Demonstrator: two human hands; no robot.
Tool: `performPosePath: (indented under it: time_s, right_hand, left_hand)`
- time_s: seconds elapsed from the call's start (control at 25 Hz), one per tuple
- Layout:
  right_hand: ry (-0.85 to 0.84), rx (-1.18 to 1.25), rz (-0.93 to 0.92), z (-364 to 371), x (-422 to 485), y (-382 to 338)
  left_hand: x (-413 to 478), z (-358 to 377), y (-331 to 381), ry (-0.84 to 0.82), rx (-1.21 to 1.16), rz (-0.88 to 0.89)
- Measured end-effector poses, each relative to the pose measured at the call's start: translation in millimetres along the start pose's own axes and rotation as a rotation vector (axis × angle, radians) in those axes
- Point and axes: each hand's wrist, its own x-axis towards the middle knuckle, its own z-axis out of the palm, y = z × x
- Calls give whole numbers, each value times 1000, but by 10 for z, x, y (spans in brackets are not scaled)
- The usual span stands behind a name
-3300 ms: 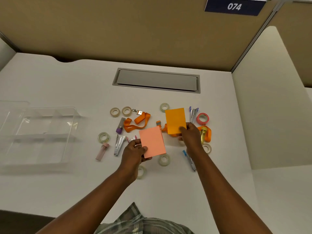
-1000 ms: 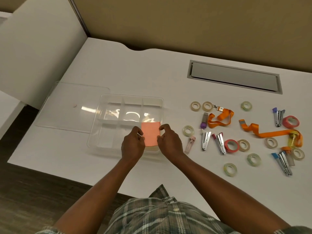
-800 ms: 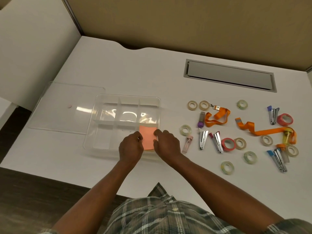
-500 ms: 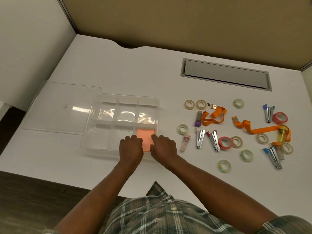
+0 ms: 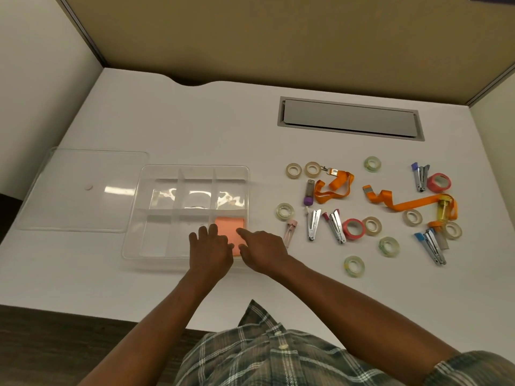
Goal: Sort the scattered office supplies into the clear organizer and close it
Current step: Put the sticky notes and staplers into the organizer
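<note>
The person is seating the salmon sticky-note pad (image 5: 230, 229) flat in the near-right compartment of the clear organizer (image 5: 192, 169), left hand (image 5: 211, 250) and right hand (image 5: 263, 249) resting loosely on it, gripping nothing; next probably come the tape rolls (image 5: 284, 211) scattered on the counter (image 5: 195, 121).

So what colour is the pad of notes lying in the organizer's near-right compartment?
Salmon pink, a plain pad of notes with no print visible, seen in the head view.
</note>
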Motion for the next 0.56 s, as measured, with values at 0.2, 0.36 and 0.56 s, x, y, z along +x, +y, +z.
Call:
performPosePath:
  time_s: [0.2,0.36,0.56]
  right_hand:
    - [175,172,73,-152,-267,269]
    - [354,156,287,-294,-493,940]
    - [257,12,430,-323,-826,1593]
  left_hand:
    - [5,-159,324,221,-106,38]
    - [44,-355,917,292,-233,288]
    - [156,-336,1685,124,-225,406]
